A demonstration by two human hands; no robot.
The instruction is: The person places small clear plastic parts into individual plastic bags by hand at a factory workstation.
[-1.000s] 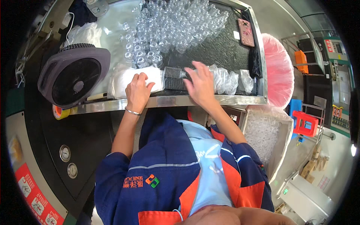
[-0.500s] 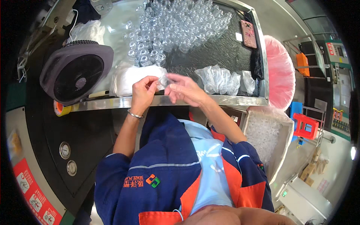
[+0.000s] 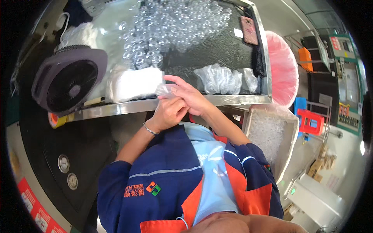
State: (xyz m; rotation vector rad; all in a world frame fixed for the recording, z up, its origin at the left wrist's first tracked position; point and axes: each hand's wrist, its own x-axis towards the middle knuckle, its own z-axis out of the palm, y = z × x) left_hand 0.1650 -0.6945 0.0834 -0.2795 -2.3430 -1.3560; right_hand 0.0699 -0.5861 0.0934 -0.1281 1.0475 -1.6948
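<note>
Just over the front metal rim of the worktop my two hands meet, both closed on a small clear plastic bag (image 3: 164, 91). Fingers of my right hand (image 3: 191, 97) grip it from the right, the index finger stretched along its far side. My left hand (image 3: 170, 113) is curled below it, fingers pressed together, with their tips partly hidden by the right hand. Whether anything is inside the bag cannot be made out. Just left of the hands lies a stack of flat white bags (image 3: 136, 84). To their right rest several filled clear bags (image 3: 219, 79).
Many clear plastic pieces (image 3: 171, 29) cover the far worktop. A black fan (image 3: 70, 81) stands at the left, above a yellow tape roll (image 3: 58, 120). A phone (image 3: 249, 30) lies at the far right. A lined box of clear pieces (image 3: 268, 132) stands right of the worktop.
My left hand has moved down and right, curling beneath the right hand. Spread before, my right fingers have closed round the clear bag. The whole view has shifted slightly.
</note>
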